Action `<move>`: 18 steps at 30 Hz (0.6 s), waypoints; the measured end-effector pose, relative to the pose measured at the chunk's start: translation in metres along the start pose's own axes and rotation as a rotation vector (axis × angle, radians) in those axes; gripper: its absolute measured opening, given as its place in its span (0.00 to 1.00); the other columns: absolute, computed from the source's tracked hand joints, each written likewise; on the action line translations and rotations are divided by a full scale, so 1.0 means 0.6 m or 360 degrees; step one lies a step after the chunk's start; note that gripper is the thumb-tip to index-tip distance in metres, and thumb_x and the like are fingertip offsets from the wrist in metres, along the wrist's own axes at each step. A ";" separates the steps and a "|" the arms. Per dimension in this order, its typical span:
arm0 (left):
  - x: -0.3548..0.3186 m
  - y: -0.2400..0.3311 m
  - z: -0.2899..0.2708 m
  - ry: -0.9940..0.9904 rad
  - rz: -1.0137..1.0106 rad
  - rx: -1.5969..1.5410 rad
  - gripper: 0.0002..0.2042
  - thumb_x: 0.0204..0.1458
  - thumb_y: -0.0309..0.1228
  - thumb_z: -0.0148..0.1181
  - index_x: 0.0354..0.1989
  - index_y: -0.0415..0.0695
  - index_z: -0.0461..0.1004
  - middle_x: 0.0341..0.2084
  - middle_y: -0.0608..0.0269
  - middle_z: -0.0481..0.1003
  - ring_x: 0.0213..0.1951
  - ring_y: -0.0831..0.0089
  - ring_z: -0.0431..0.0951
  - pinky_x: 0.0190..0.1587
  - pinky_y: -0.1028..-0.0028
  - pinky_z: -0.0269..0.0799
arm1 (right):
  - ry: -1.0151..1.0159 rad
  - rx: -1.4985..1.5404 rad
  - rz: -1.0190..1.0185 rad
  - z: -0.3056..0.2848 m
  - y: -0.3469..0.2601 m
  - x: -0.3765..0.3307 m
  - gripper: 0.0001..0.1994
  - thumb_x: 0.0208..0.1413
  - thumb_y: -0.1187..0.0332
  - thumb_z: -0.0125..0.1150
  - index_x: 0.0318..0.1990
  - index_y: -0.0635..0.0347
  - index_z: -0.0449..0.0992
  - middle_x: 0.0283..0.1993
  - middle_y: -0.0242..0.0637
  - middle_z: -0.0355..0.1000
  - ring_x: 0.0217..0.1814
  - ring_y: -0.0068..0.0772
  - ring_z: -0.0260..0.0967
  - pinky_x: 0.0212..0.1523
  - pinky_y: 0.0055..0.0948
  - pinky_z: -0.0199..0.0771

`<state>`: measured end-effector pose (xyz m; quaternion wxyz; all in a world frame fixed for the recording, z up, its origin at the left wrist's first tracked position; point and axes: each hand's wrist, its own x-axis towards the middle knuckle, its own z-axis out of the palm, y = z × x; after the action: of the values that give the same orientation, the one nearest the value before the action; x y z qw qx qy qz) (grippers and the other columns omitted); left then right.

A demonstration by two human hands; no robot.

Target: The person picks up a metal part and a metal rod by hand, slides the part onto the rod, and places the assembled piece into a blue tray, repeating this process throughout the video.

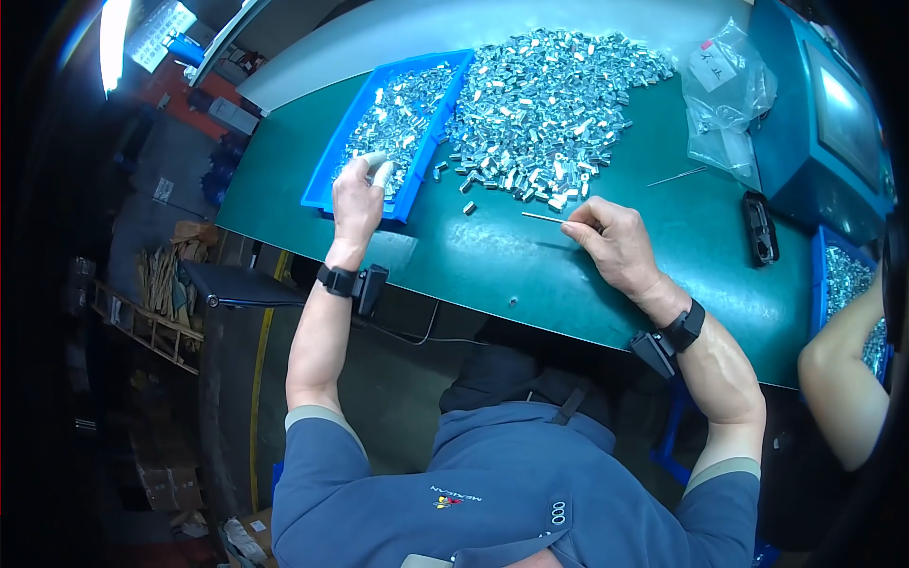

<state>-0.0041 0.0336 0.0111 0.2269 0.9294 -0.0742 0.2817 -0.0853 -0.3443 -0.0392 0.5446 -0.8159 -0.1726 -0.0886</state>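
The right hand pinches one end of a thin straight metal rod between closed fingertips, the rod lying flat on the green bench top just below the big loose heap of small shiny metal sleeves, with bare green surface between it and the near edge. The left hand rests over the near rim of the shallow blue plastic tray of the same parts at the bench's left edge, its fingers curled; whether they hold a piece cannot be told. Toward the far right corner lie crumpled clear plastic bags beside a blue machine housing, and another person's forearm enters at the right.
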 end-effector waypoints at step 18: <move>-0.114 0.183 0.084 -0.0631 0.0532 -0.0567 0.06 0.52 0.24 0.71 0.37 0.43 0.80 0.32 0.61 0.78 0.35 0.65 0.80 0.34 0.68 0.76 | -0.0021 -0.0018 0.0066 0.005 0.004 0.001 0.08 0.60 0.66 0.68 0.37 0.63 0.82 0.31 0.43 0.79 0.32 0.38 0.78 0.34 0.35 0.75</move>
<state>-0.0656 -0.0865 -0.0222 0.3178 0.8868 -0.3168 0.1108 -0.0838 -0.3422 -0.0424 0.5407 -0.8229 -0.1589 -0.0729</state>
